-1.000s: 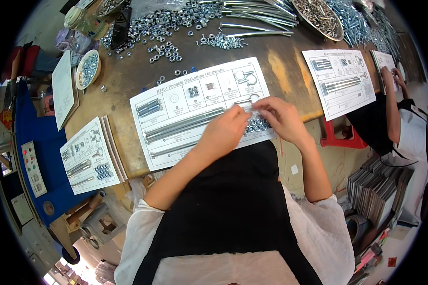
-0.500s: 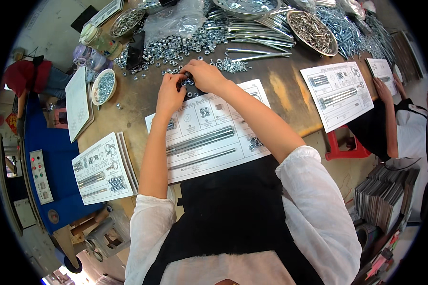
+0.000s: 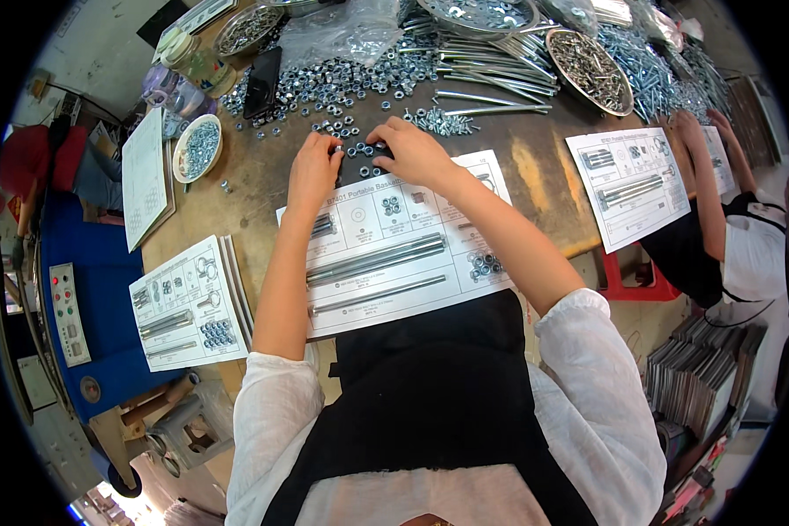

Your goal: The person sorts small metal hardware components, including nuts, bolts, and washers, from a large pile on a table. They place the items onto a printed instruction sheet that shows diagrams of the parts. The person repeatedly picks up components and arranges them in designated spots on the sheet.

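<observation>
Nearest the person, a white printed card (image 3: 394, 254) lies flat on the brown wooden table (image 3: 254, 188), with long threaded rods (image 3: 377, 260) laid across its middle and a small heap of nuts (image 3: 485, 264) on its right part. To the near left sits a stack of like cards (image 3: 187, 304) (black-and-white diagrams, one corner over the table's edge), and farther left a white sheet (image 3: 145, 175) beside a small round dish of nuts (image 3: 196, 147).

Just beyond the card's far edge, the left hand (image 3: 314, 168) pinches a nut (image 3: 335, 150) between curled fingertips. The right hand (image 3: 412, 151) rests palm down with fingers bent over a cluster of loose nuts (image 3: 364, 151); whether it grips any cannot be told.

Farther off lie a black phone (image 3: 262, 81), scattered nuts, steel rods (image 3: 491, 74) and a round tray of screws (image 3: 590, 70). At far right another person's hand (image 3: 688, 131) rests by a second card (image 3: 629, 182).
</observation>
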`<state>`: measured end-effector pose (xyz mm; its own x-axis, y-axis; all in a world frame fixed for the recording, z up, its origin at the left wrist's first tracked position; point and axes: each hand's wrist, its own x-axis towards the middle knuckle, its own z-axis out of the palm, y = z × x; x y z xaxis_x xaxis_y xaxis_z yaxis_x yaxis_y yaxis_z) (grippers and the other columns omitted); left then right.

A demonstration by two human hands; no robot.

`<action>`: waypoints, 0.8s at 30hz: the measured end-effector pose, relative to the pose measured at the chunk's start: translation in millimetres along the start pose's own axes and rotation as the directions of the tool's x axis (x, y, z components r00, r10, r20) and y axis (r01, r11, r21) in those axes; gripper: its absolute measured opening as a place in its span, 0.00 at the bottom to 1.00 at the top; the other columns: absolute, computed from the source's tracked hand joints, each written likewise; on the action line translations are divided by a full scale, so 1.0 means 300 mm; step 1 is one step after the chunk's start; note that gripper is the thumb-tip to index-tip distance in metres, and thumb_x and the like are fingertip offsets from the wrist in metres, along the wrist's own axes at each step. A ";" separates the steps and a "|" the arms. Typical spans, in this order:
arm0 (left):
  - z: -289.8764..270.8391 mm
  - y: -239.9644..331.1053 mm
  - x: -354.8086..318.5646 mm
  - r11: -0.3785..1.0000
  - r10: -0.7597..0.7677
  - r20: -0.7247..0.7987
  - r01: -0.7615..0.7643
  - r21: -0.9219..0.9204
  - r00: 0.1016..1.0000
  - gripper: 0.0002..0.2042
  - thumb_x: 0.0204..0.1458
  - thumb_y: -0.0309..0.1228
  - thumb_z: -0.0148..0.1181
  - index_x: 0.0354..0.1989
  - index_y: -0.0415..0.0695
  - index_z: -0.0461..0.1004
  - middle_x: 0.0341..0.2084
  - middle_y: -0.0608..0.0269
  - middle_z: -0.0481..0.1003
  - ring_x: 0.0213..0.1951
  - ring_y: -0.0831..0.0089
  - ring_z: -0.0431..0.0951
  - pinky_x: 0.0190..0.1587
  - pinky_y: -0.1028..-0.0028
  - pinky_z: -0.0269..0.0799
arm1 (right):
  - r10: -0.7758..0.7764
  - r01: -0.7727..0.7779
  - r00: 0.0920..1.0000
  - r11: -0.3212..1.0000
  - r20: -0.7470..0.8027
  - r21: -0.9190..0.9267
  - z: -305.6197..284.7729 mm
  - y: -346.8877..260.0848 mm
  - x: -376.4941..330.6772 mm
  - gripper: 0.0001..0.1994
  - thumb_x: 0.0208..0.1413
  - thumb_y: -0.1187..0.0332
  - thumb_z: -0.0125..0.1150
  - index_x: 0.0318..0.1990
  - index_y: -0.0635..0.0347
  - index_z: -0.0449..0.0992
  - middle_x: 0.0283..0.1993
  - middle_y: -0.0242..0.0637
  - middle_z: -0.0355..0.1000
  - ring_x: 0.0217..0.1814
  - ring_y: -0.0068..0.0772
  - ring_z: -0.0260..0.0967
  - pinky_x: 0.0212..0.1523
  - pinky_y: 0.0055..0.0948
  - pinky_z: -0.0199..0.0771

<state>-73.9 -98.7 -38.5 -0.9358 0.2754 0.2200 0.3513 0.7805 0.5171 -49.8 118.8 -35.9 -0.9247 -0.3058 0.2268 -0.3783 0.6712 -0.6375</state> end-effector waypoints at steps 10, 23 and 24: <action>0.007 0.025 -0.080 0.998 0.055 -0.061 -0.055 0.006 0.997 0.19 0.54 0.28 0.66 0.55 0.45 0.76 0.41 0.58 0.74 0.34 0.64 0.77 0.41 0.67 0.75 | 0.087 -0.073 0.989 0.990 -0.117 0.117 0.029 0.024 0.024 0.07 0.53 0.70 0.66 0.39 0.58 0.81 0.40 0.41 0.73 0.44 0.45 0.75 0.45 0.39 0.75; 0.000 0.096 0.024 0.996 0.040 0.137 -0.029 -0.080 0.990 0.11 0.53 0.28 0.63 0.46 0.48 0.79 0.37 0.57 0.74 0.39 0.58 0.79 0.42 0.62 0.74 | 0.062 -0.056 0.995 0.995 -0.073 0.078 0.024 0.040 0.040 0.11 0.47 0.67 0.72 0.37 0.59 0.80 0.38 0.42 0.75 0.42 0.47 0.76 0.45 0.40 0.77; -0.006 0.097 0.022 0.996 0.037 0.132 -0.027 -0.081 0.991 0.12 0.52 0.28 0.64 0.46 0.48 0.79 0.36 0.57 0.74 0.38 0.58 0.79 0.41 0.62 0.74 | 0.054 -0.047 0.996 0.994 -0.072 0.096 0.020 0.048 0.041 0.10 0.47 0.68 0.72 0.36 0.59 0.80 0.37 0.42 0.76 0.41 0.46 0.76 0.45 0.39 0.77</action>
<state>-69.7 -75.2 -20.7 -0.9178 0.3759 0.1279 0.3773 0.7251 0.5761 -66.4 120.6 -46.6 -0.9445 -0.2198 0.2441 -0.3284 0.6172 -0.7150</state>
